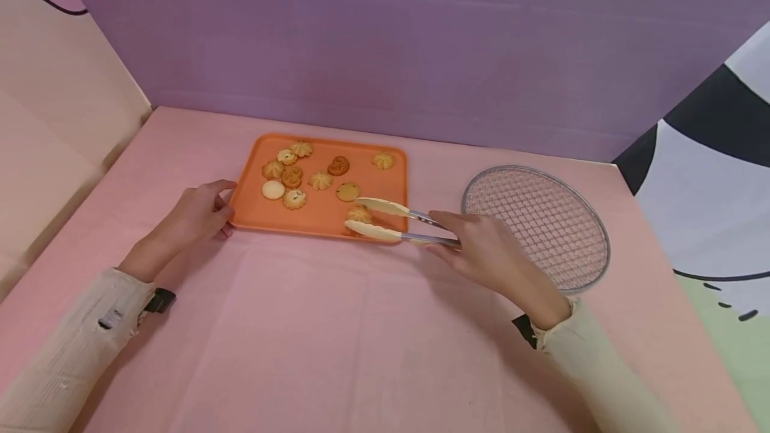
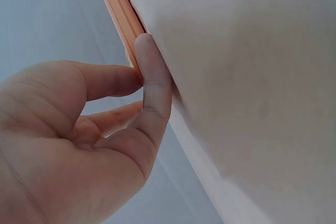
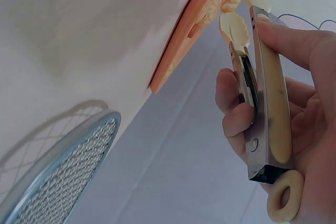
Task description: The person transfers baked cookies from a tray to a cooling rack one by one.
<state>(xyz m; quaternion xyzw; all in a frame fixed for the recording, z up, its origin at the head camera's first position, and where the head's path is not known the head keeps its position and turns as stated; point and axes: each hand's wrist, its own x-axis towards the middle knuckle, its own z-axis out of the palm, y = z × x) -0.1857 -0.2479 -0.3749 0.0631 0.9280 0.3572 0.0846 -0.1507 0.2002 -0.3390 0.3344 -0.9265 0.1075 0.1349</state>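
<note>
An orange tray (image 1: 259, 211) lies on the pink cloth with several cookies on it. My left hand (image 1: 195, 214) pinches the tray's left edge, with thumb and fingertip at the rim (image 2: 125, 22) in the left wrist view. My right hand (image 1: 487, 249) grips metal tongs (image 3: 270, 98) with cream scalloped tips and a ring at the handle end. In the head view the spread tips stand on either side of a ridged cookie (image 1: 359, 213) near the tray's front right. A round speckled cookie (image 1: 347, 192) lies just behind it.
To the right of the tray, a round wire mesh rack (image 1: 541, 219) lies on the cloth, partly behind my right hand. More cookies cluster at the tray's left, among them a pale round one (image 1: 273, 190). A purple wall (image 1: 385, 52) rises behind the table.
</note>
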